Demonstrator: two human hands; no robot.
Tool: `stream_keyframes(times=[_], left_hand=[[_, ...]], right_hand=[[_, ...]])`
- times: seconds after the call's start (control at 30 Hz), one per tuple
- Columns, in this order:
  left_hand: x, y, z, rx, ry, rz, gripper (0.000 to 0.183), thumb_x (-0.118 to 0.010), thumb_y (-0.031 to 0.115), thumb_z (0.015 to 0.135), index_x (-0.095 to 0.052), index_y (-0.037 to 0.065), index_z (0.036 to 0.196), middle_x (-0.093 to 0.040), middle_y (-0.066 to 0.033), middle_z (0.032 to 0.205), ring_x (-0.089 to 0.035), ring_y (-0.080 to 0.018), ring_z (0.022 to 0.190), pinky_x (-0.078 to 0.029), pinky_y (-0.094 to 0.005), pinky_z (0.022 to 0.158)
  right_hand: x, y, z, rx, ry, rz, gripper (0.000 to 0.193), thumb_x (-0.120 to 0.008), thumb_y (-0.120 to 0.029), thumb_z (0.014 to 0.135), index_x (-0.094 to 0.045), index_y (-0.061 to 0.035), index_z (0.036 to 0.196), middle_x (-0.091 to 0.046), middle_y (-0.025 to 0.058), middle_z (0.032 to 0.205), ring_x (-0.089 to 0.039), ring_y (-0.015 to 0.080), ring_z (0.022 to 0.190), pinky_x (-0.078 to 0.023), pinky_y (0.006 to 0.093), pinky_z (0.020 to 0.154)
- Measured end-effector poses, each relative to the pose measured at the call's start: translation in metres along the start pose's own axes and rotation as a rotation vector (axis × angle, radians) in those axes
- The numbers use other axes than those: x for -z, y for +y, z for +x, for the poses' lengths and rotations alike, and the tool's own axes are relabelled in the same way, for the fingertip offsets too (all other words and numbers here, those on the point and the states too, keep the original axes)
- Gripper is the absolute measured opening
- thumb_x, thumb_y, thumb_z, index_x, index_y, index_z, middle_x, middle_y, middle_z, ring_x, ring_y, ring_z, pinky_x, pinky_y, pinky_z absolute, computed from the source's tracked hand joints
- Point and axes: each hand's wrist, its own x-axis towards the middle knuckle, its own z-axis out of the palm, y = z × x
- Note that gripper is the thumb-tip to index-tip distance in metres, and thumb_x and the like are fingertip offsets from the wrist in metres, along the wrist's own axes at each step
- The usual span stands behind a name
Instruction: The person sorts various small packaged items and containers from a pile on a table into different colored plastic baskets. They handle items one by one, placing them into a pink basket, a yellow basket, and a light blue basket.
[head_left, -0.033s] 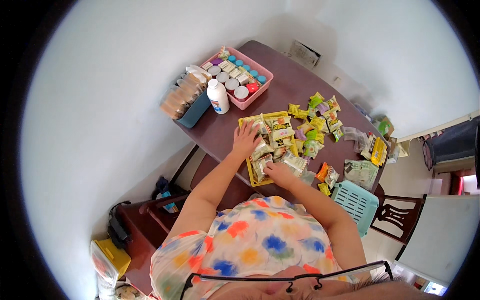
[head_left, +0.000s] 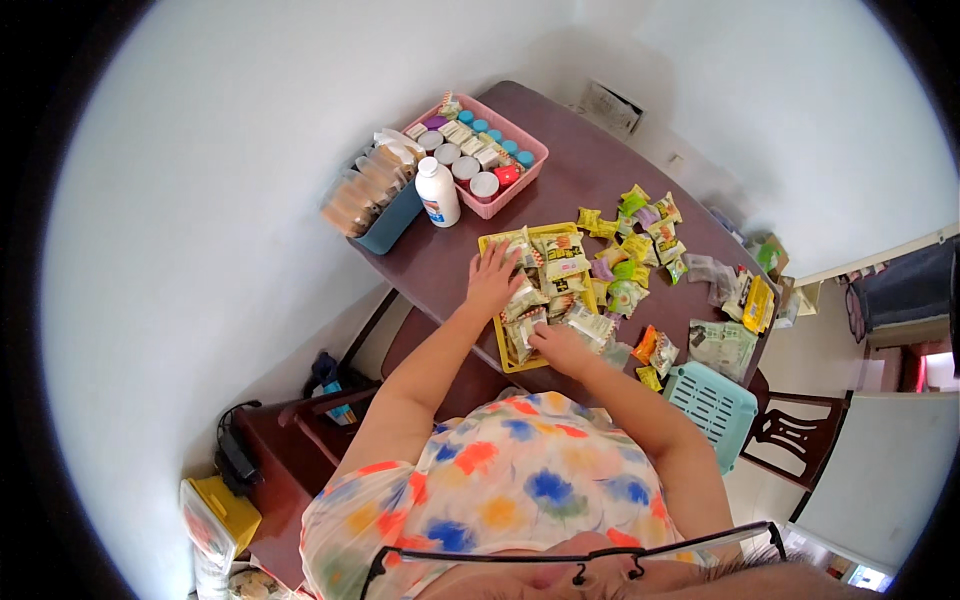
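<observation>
A yellow basket (head_left: pixel 508 358) on the dark table holds several pale, clear-wrapped snack packets (head_left: pixel 563 256). My left hand (head_left: pixel 492 278) lies over the basket's left side, fingers spread and resting on the packets there. At the basket's near right part, my right hand (head_left: pixel 560 347) has its fingers closed at the edge of a snack packet (head_left: pixel 524 331); its fingertips are partly hidden. Just right of the basket, small yellow, green and purple packets (head_left: pixel 628 262) lie in a loose heap.
A pink basket (head_left: pixel 532 172) of jars and blue-capped bottles, a blue bin (head_left: pixel 388 228) of wrapped goods and a white bottle (head_left: pixel 437 190) stand at the far left. Orange packets (head_left: pixel 655 350), flat bags (head_left: pixel 722 345) and a mint slotted basket (head_left: pixel 715 412) sit at right, near a chair (head_left: pixel 800 430).
</observation>
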Motion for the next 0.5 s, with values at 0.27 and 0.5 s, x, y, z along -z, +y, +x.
stream_keyframes(times=[0.27,0.5], left_hand=[[0.000,0.008,0.011,0.038,0.056,-0.025,0.054,-0.060,0.037,0.085,-0.048,0.014,0.132,-0.043,-0.0114,0.135,-0.035,-0.0332,0.129,-0.028,-0.0495,0.104],[-0.005,0.013,0.022,0.151,-0.114,-0.020,0.055,-0.056,0.040,0.089,-0.044,0.014,0.136,-0.036,-0.0149,0.141,-0.024,-0.0340,0.137,-0.020,-0.0524,0.110]], right_hand=[[0.004,-0.024,0.010,-0.458,0.028,0.098,0.018,-0.053,-0.006,0.082,-0.048,-0.0059,0.100,-0.058,0.0144,0.079,-0.061,0.0353,0.066,-0.051,0.0444,0.057],[-0.010,-0.024,0.018,-0.548,0.056,0.576,0.038,-0.064,-0.005,0.079,-0.052,-0.0078,0.116,-0.061,0.0117,0.094,-0.060,0.0299,0.087,-0.050,0.0391,0.073]])
